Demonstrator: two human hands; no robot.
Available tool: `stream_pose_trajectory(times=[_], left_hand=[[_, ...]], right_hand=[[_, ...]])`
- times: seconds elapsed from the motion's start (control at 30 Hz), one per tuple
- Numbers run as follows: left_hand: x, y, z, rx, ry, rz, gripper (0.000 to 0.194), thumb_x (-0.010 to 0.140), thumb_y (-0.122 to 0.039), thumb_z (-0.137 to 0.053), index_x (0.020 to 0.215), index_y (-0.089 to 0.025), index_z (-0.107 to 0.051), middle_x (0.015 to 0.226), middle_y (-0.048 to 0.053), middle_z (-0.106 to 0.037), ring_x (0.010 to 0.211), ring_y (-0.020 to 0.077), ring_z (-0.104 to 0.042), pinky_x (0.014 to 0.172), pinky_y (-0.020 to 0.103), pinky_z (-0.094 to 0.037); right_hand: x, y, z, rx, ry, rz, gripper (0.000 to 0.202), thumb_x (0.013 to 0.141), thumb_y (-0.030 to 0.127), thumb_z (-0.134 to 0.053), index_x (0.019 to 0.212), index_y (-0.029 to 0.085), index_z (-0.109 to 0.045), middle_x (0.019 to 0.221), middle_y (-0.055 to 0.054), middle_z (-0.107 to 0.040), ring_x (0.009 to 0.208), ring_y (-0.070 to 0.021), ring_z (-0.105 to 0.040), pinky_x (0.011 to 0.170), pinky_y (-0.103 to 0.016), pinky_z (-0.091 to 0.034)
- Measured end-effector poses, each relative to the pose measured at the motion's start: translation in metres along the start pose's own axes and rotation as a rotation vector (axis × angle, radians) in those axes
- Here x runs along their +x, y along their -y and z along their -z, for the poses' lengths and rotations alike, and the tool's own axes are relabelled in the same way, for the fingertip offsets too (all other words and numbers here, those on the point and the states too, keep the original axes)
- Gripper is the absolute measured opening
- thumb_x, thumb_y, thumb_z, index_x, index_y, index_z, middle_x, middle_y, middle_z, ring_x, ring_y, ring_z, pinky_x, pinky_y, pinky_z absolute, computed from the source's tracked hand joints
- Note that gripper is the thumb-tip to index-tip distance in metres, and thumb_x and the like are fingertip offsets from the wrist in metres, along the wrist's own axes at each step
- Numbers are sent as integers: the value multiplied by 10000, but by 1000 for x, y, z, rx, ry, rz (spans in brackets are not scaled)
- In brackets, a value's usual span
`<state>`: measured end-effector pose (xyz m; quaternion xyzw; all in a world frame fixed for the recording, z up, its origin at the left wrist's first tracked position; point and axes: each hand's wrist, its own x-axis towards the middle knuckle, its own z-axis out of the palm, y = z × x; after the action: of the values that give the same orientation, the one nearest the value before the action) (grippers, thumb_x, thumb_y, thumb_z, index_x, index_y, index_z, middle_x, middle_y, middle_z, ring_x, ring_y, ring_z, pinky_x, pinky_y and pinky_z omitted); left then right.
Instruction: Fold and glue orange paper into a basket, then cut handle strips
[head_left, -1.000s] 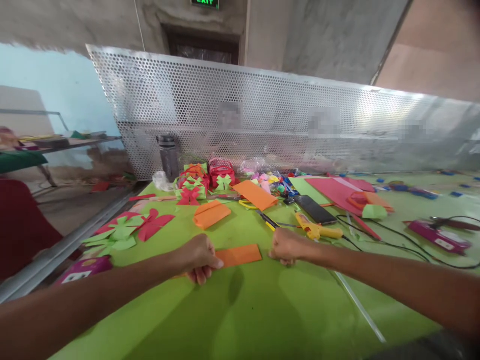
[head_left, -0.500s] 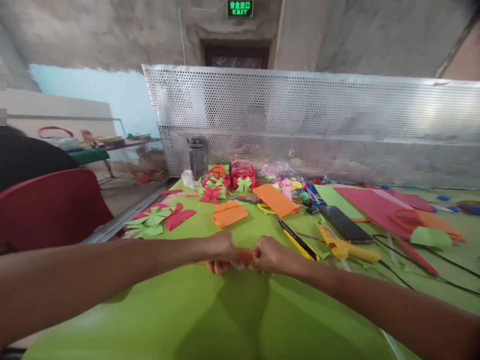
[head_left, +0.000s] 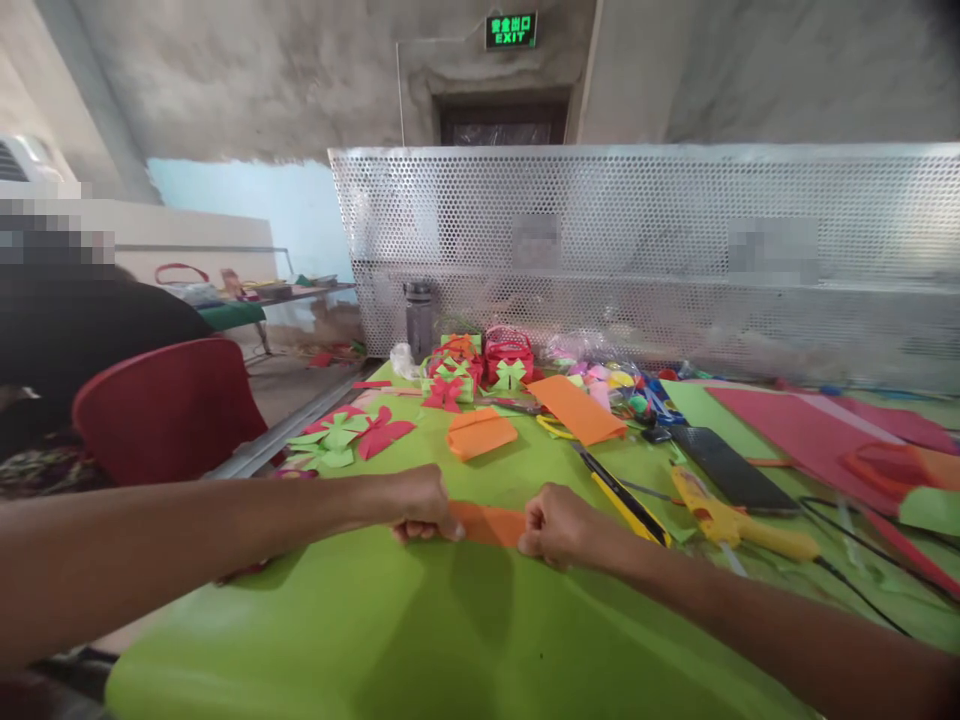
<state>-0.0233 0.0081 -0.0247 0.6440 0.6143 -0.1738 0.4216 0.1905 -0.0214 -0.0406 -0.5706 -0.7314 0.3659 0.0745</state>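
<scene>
An orange strip [head_left: 489,525], flat and flexible like felt or paper, stretches between my two hands just above the green table [head_left: 450,640]. My left hand [head_left: 426,505] pinches its left end, fingers curled under. At the other end, my right hand [head_left: 555,525] is closed on the strip with thumb and bent fingers. Whatever part of the strip lies inside the fists is hidden. Beyond the hands lies a folded orange piece [head_left: 481,436]. To the right of my right hand rests a yellow and black utility knife [head_left: 626,500].
A yellow glue gun [head_left: 739,525] with a cord and a black phone [head_left: 731,470] lie at right. Red and green cut bows [head_left: 341,435] sit at left. Small red baskets [head_left: 510,352] and a bottle [head_left: 420,320] stand before the perforated metal screen [head_left: 637,220]. A person sits on a red chair [head_left: 169,415].
My hands have moved apart, so more of the orange strip shows between them. The view has turned slightly left, shifting the scene to the right.
</scene>
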Motion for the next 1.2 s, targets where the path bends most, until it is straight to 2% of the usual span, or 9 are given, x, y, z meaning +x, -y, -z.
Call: stream_pose_trajectory(times=[0.17,0.3,0.53,0.63,0.73,0.8,0.9,1.03,1.2], left_hand=[[-5,24,6,-74,-105,-5,207,840,-331,-592,864,-126,-609,792,16,-622,631,124,-584,569,277,-507],[-14,39,9,-178,-200,-28,332,666,-356,-688,491,-169,-477,414,-57,-439,361,75,-370,352,211,-351],[-20,59,8,-215,-316,10,252,594,-308,-624,447,-190,-457,378,-34,-451,327,96,-380,342,226,-322],[-28,52,3,-115,-462,-63,247,639,-283,-574,456,-195,-432,399,-22,-461,372,122,-438,389,239,-341],[-33,32,-9,31,-667,-271,232,742,-305,-514,543,-190,-480,539,-3,-532,555,152,-532,532,253,-405],[-29,18,-20,131,-693,-459,246,803,-384,-491,675,-193,-579,684,12,-622,663,167,-577,644,267,-445],[-5,11,-34,332,-696,-960,312,847,-452,-490,1014,-223,-621,1035,47,-678,930,203,-630,848,271,-477],[43,24,-40,513,-815,-1172,679,807,-537,-539,1389,-264,-322,1365,70,-500,1171,239,-540,948,287,-467],[86,34,-34,666,-970,-1382,802,819,-560,-465,1462,-243,-106,1386,87,-448,1186,263,-525,900,337,-512]], right_hand=[[2,-1,-2,-11,-17,1,95,571,199,-546,486,188,-504,412,37,-521,427,-108,-498,407,-192,-330],[6,-7,-5,-9,-13,25,91,576,202,-536,491,185,-511,403,39,-513,409,-102,-489,395,-186,-334],[5,-11,-5,-44,4,64,86,613,224,-517,542,176,-531,437,33,-531,397,-89,-483,389,-173,-346],[5,-11,-6,-100,-34,84,98,616,232,-529,558,164,-569,470,17,-558,418,-97,-497,388,-177,-328],[10,-8,-8,-182,-121,151,109,609,251,-578,590,157,-631,529,2,-602,489,-116,-523,423,-197,-310],[15,-3,-8,-247,-182,211,134,629,279,-601,644,168,-673,582,-3,-636,542,-131,-538,463,-218,-305],[21,5,-9,-352,-242,271,143,680,238,-574,710,179,-701,664,-23,-679,618,-159,-566,514,-245,-310],[18,5,-7,-441,-298,264,190,724,205,-549,849,213,-693,744,-14,-698,677,-167,-587,548,-247,-333],[0,-11,9,-506,-360,188,211,794,373,-557,938,241,-636,895,-9,-678,807,-180,-587,621,-245,-377]])
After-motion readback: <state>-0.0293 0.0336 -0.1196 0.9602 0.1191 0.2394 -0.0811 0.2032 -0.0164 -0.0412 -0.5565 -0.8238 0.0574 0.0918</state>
